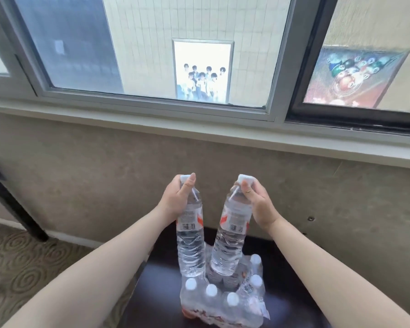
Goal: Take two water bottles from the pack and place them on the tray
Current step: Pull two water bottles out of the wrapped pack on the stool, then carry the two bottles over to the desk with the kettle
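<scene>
1. Two water bottles are out of the pack [223,301], one in each hand, held up in the air above it.
2. The left hand [175,200] is closed around the neck and shoulder of the left bottle [189,240], thumb up beside the white cap.
3. The right hand [258,202] is closed the same way around the top of the right bottle [230,237].
4. Each bottle hangs cap up with its long axis nearly upright; the two lean so the caps stand apart while the bases come close together just over the pack.
5. The right bottle's base sits over the open gap in the wrap; whether it still touches the plastic I cannot tell. The left bottle's base hangs beside it, near the caps of the front row.
6. The pack is torn open at the top and rests on a dark desk [289,280]. Five white caps show in it: three along the near edge and two up the right side.
7. No tray shows in this view, so I cannot say which way it lies from the hands or which hand is nearer to it.
8. My judgement: the taking step is all but done, and the placing step remains. The coming move needs the tray found first, then both bottles carried over upright and set down on their bases.
</scene>
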